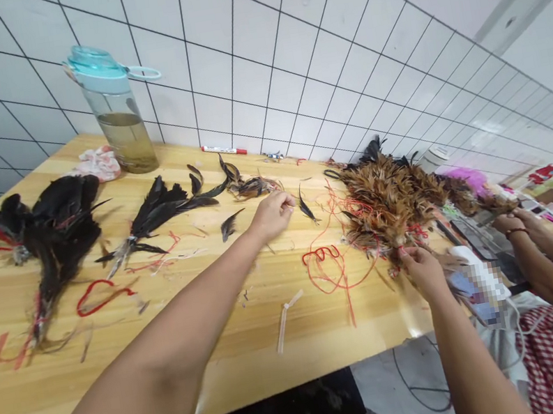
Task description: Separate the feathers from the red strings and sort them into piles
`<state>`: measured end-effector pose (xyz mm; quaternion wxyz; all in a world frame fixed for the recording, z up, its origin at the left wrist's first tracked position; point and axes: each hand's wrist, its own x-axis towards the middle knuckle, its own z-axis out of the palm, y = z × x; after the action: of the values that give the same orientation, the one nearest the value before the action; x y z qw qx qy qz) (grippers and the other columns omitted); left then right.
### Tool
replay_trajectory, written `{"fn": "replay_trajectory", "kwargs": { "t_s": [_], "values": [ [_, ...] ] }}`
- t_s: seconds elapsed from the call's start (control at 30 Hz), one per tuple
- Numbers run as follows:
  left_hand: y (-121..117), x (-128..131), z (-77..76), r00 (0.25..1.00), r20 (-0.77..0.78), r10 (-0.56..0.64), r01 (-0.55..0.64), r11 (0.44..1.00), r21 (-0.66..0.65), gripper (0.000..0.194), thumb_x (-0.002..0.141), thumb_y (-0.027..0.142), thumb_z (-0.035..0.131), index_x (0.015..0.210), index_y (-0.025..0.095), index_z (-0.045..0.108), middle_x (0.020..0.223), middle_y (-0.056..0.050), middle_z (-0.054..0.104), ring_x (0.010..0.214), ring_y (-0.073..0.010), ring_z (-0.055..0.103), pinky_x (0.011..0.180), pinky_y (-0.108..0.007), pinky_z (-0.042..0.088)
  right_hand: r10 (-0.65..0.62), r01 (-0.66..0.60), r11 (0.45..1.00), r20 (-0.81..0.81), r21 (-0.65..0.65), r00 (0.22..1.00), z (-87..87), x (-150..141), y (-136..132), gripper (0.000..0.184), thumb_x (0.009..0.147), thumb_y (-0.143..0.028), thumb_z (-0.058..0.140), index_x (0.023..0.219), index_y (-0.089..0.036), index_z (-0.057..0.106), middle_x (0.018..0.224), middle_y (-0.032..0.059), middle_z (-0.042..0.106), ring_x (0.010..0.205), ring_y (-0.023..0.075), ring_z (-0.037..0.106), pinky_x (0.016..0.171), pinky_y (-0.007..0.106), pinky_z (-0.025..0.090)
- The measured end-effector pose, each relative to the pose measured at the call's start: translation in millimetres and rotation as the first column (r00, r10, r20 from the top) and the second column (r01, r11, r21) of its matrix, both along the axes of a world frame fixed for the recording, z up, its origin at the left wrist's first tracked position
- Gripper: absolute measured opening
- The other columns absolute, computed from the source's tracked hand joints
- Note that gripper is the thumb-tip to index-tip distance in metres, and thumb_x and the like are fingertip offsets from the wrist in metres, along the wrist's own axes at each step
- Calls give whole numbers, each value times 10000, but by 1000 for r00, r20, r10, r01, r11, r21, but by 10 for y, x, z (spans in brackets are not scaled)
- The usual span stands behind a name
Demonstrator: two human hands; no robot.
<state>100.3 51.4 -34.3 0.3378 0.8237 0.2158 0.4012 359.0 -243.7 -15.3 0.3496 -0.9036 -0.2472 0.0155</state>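
Note:
My left hand is over the middle of the table, fingers curled in a pinch; whatever they hold, if anything, is too small to make out. Just right of its fingertips lies a small dark feather, and behind it some loose brown-black feathers. With closed fingers, my right hand grips the near, tied end of a brown feather bunch. Tangled red string spreads between my hands. Bunches of black feathers and a smaller black feather bunch lie to the left.
A water bottle stands by the tiled wall, beside crumpled tissue. A red-and-white marker lies near the wall. One knotted pale strip is near the front edge. At right are a phone and a co-worker's arms.

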Motion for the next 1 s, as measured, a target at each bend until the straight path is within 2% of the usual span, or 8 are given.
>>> {"fn": "replay_trajectory", "kwargs": {
  "t_s": [0.1,0.2,0.33,0.47,0.63,0.73,0.8,1.0],
  "values": [
    [-176,53,126,978,-70,-197,198,980,6,137,768,175,550,862,151,647,900,-43,644,755,-119,575,737,-239,445,-49,50,999,137,-5,989,73,-17,-13,434,630,-496,582,884,-147,624,681,63,646,584,189,548,582,325,418],
    [-330,78,236,888,-264,-378,400,916,34,135,757,187,563,837,159,668,882,-41,659,769,-124,580,715,-224,434,4,1,1000,214,-22,977,174,-116,6,432,670,-503,538,891,-146,640,701,87,661,602,201,549,611,342,424],
    [-416,70,272,775,-512,-371,455,889,45,155,739,184,562,831,167,686,883,-50,675,801,-152,592,684,-234,415,167,-151,985,226,-85,960,218,-416,162,335,745,-478,494,810,-181,636,699,80,666,652,215,570,651,344,431],
    [-437,89,197,698,-605,-382,507,861,43,192,716,250,635,885,184,699,892,-55,673,801,-170,592,659,-246,402,388,-371,921,231,-116,892,150,-771,422,239,828,-377,459,832,-194,612,815,79,677,753,214,604,723,334,448],
    [-420,116,138,744,-476,-468,561,825,65,85,712,134,580,701,162,660,768,-52,638,738,-157,559,668,-247,396,524,-489,852,309,-188,794,40,-1100,681,188,868,-272,433,907,-192,598,930,94,629,840,213,591,768,327,448],
    [-371,88,194,805,-333,-492,503,862,-58,63,726,153,566,723,157,628,741,-30,621,691,-141,534,640,-239,388,551,-500,834,288,-234,783,-5,-1239,774,190,867,-273,465,989,-201,591,951,84,598,793,201,574,742,321,447],
    [-348,63,259,830,-218,-513,477,856,-201,73,764,197,550,777,153,606,735,-14,612,671,-124,519,637,-230,393,564,-505,823,259,-261,784,-28,-1308,826,211,865,-297,493,1033,-210,588,983,83,585,803,202,573,726,319,446],
    [-370,36,436,828,111,-550,532,708,-464,115,793,240,576,805,134,535,744,-3,578,688,-95,519,687,-226,412,624,-573,780,229,-252,747,-113,-1350,981,246,843,-306,549,1067,-213,595,995,81,586,845,207,569,753,321,443]
  ]
}}
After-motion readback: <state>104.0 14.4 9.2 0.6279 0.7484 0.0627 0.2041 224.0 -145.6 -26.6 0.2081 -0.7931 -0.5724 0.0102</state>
